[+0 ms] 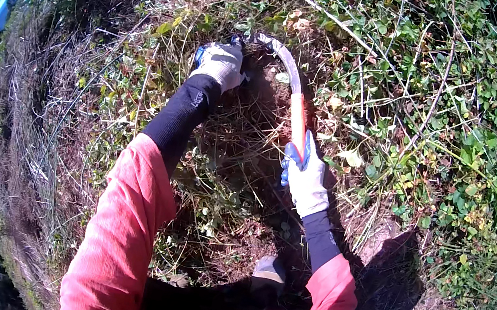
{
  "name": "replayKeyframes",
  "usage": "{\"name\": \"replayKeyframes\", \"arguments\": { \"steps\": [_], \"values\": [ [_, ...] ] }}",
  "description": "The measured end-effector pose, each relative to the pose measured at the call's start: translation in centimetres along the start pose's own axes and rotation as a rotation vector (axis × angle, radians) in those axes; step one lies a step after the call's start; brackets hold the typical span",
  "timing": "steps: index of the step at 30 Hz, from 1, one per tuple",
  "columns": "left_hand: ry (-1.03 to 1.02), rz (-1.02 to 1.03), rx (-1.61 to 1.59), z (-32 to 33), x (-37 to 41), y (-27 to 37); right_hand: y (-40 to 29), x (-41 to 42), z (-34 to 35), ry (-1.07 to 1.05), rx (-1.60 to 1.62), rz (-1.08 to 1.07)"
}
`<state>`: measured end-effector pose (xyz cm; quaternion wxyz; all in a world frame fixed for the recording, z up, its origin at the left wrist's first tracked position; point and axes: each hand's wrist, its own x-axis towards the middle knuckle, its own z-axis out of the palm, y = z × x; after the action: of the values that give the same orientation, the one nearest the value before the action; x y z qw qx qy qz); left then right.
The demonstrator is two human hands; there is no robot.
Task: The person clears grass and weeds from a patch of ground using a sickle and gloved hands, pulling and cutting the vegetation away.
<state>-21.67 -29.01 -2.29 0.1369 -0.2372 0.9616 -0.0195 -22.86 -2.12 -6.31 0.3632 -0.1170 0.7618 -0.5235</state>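
Note:
My right hand (307, 179), in a white glove with blue-coated fingers, grips the orange handle (298, 121) of a sickle. The sickle's curved metal blade (289, 63) arcs up and to the left, its tip end among dry stems by my left hand. My left hand (219, 64), in a matching glove, is curled at a tuft of plant stems (251, 53) inside the blade's curve. Its fingers are partly hidden. Below the blade lie bare brown soil (277, 88) and cut-looking dry stalks (253, 126).
Dense green leafy vines (470, 157) cover the ground at right. A long dry stalk (321, 12) crosses the top. Dry grass (35, 134) spreads at left. My shoe (269, 272) rests on the soil near the bottom, beside a dark shadow (393, 277).

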Motion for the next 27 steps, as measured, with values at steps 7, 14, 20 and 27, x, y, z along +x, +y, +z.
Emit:
{"name": "replayKeyframes", "arguments": {
  "steps": [7,14,20,27],
  "values": [
    [0.278,0.151,-0.093,1.9,0.8,-0.5,2.5,0.8,-2.1,0.166,-0.51,-0.38],
    [0.301,0.032,-0.021,4.5,-3.8,-3.8,5.8,-11.5,-7.4,0.092,-0.357,0.029],
    [0.299,0.074,-0.036,3.8,-3.8,-2.4,-1.1,0.5,-2.1,-0.014,-0.623,-0.348],
    [0.332,-0.065,-0.204,6.5,-15.3,-7.5,8.5,-12.5,-4.3,0.037,-0.586,-0.24]
  ]
}}
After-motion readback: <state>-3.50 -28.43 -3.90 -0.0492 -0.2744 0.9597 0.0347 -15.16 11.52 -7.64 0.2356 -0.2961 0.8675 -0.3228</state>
